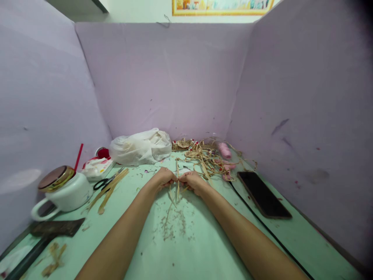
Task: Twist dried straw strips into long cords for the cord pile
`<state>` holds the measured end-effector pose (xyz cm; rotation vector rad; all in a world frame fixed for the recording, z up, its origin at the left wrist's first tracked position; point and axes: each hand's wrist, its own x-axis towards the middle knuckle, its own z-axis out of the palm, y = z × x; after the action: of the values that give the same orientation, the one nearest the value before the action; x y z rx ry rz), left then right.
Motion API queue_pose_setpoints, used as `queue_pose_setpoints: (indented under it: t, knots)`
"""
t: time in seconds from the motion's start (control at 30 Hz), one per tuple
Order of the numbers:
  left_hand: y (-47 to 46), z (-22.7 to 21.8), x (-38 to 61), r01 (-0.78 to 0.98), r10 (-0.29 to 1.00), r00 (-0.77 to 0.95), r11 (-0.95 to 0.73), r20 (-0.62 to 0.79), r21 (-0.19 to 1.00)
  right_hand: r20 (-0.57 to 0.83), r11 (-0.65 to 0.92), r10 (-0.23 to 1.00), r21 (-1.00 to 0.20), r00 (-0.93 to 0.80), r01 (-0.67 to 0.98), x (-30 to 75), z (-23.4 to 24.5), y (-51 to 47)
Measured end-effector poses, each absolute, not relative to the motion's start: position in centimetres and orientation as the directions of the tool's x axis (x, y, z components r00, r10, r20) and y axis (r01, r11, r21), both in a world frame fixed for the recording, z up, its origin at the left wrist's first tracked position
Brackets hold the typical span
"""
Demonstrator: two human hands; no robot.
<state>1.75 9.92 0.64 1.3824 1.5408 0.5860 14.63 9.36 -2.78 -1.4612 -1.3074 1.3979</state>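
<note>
In the middle of the green table, my left hand [165, 177] and my right hand [192, 180] are side by side, their fingertips almost meeting. Both are closed in a pinch on a thin braid of straw-coloured plant fibre [178, 167]. One part of the braid stands up beyond the fingers, and loose strand ends [172, 197] hang toward me below them. Fine detail of the braid between the fingertips is hidden. Just past my right hand lies a heap of braided fibre cords [201, 155] with small red and white beads.
On the left are a white mug [71, 192] with a gold lid, a hammer-like tool [56, 227], black scissors [101, 183], flat fibre strips [109, 190] and a tissue pack [97, 169]. A white plastic bag [141, 147] sits behind. Rightward are pink thread [224, 150], a phone [264, 194] and a black cable [262, 221].
</note>
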Motion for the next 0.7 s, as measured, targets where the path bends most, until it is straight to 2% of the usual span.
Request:
queue_pose_setpoints:
  t: [0.2,0.37,0.43,0.53,0.6,0.7]
  knots:
    - [9.6,1.2,1.5,0.472,0.936,0.081,0.267,-0.343,0.84,-0.255,-0.232,0.961,-0.954,-0.107,0.189,14.7,-2.7,9.3]
    - [9.1,2.0,2.1,0.657,0.946,0.126,0.145,-0.298,0.74,-0.262,-0.242,0.959,-0.954,-0.105,0.176,14.7,-2.1,8.9]
    - [8.5,2.1,2.7,0.737,0.969,0.1,0.082,-0.227,0.672,-0.27,-0.253,0.959,-0.953,-0.09,0.167,14.6,-2.0,8.8]
    - [7.2,1.8,4.0,0.796,0.999,0.019,0.016,-0.051,0.605,-0.283,-0.273,0.958,-0.95,-0.052,0.149,14.4,-2.0,8.7]
    - [6.2,1.5,5.0,0.78,1.0,0.022,-0.026,0.015,0.626,-0.287,-0.281,0.957,-0.95,-0.031,0.134,14.3,-2.1,8.7]
    - [5.2,1.5,5.9,0.741,0.996,0.087,-0.081,0.024,0.667,-0.275,-0.269,0.961,-0.955,-0.029,0.122,14.2,-2.2,8.7]
